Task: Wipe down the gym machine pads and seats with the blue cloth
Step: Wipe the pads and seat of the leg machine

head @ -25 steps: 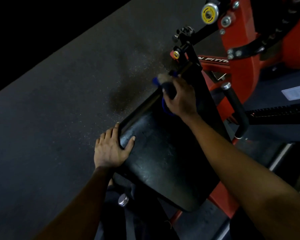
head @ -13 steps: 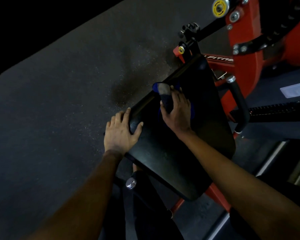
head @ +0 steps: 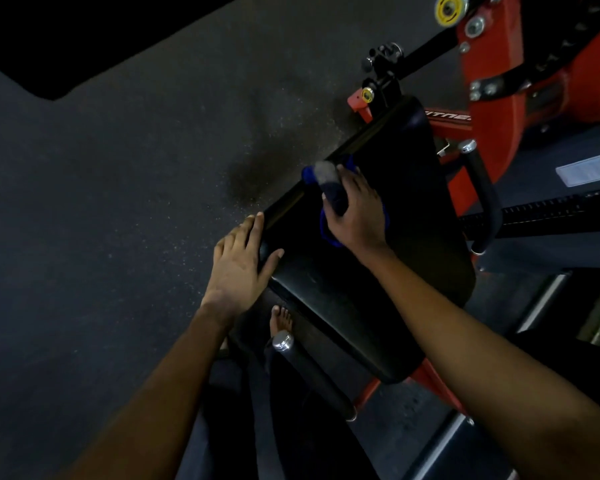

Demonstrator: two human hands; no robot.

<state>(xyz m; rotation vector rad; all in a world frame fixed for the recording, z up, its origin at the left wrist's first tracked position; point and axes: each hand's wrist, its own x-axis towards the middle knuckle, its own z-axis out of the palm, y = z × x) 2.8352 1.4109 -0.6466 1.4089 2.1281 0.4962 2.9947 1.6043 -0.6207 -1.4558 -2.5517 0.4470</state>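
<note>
A black padded seat (head: 406, 209) of a red gym machine slopes from upper middle to lower right. My right hand (head: 357, 209) lies on the pad's upper left part. It grips the blue cloth (head: 323, 232) together with a dark cylindrical thing with a pale end (head: 326, 178). Blue folds show under the palm and by the fingertips. My left hand (head: 238, 268) rests on the pad's left edge with straight fingers, the thumb on the top face.
The red machine frame (head: 492, 98) rises at the upper right, with a black curved handle (head: 485, 195) beside the pad. A chrome-capped bar (head: 282, 341) sticks out below the pad, next to my bare foot (head: 280, 318). Dark rubber floor (head: 118, 202) spreads to the left.
My right hand has slid the cloth down the pad from its far end toward the middle, nearer to me. My left hand has stayed on the pad's left edge.
</note>
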